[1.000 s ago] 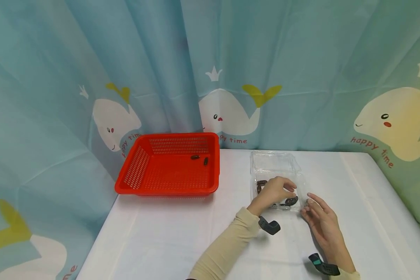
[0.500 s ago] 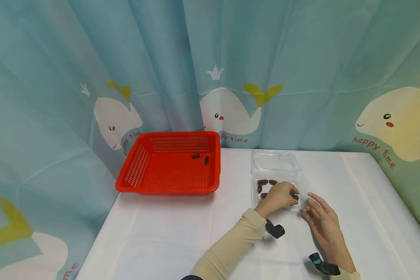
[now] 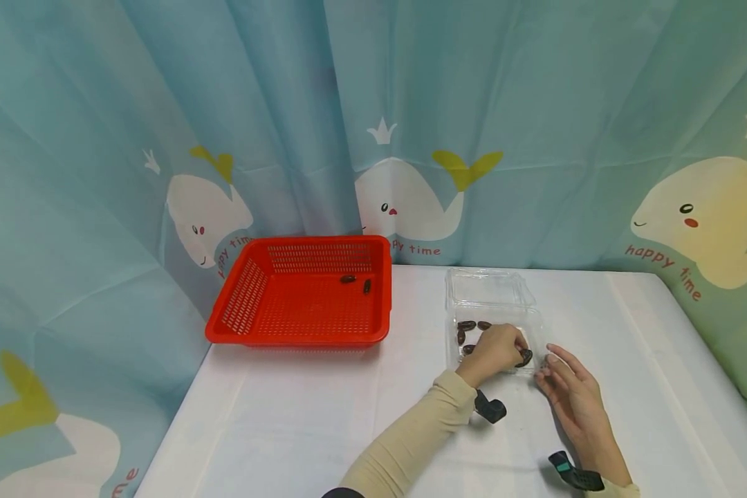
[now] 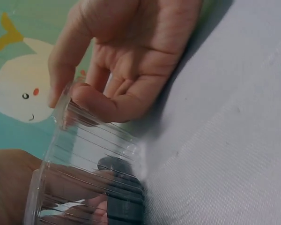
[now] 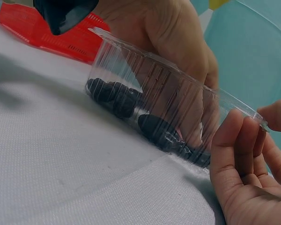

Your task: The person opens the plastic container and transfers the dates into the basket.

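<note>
A clear plastic clamshell box [image 3: 538, 332] stands with its lid folded back, with several dark brown, oval, date-like fruits [image 3: 467, 325] inside. My left hand [image 3: 498, 348] reaches into it from the left, fingers curled down around a date [image 3: 525, 357] near the right front; its fingertips are partly hidden. At the box's right front corner, my right hand [image 3: 573, 394] pinches the rim between thumb and fingers. The right wrist view shows this hand [image 5: 248, 173] on the rim and dates [image 5: 154, 126] through the ribbed wall.
A red slotted basket [image 3: 299, 341] stands to the left at the back of the white-covered table [image 3: 274, 422], with two dates [image 3: 348, 279] in it. Behind the table hangs a blue-green curtain [image 3: 535, 138] printed with whales.
My left hand has moved right and down among the dates, and its fingers have come together at one of them. The right hand has stayed at the box corner.
</note>
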A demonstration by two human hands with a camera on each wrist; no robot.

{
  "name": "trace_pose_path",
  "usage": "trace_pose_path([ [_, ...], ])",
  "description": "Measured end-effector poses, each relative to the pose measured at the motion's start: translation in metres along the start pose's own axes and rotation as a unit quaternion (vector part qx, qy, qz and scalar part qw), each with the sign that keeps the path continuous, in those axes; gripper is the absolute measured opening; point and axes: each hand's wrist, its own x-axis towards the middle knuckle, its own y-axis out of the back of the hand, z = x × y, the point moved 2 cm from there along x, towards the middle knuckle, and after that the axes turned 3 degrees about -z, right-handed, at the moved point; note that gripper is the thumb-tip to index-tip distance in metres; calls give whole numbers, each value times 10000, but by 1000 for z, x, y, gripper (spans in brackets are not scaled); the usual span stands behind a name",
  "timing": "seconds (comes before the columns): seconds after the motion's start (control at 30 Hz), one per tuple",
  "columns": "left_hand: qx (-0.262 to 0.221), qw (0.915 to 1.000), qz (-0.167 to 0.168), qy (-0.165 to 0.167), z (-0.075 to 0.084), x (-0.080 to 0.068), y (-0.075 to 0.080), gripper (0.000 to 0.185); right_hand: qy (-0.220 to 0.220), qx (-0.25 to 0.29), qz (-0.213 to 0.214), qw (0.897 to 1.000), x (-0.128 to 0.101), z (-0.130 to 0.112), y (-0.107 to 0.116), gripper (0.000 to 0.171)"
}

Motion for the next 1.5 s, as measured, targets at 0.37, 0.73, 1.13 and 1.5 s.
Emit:
trace_pose_path([
  [0.37,249,9996,-107,-127,3,-1,1,20,22,54,-89,9999,0,1,0,26],
  [0.73,211,9989,-182,-364,2,-3,1,23,10,41,-91,9999,0,0,0,26],
  [1.13,176,9985,-159,-495,3,-5,3,17,136,50,-184,9997,-1,2,1,26],
  [1.5,-7,9979,-195,-619,0,-6,6,16,78,-157,-63,9998,0,1,0,25],
])
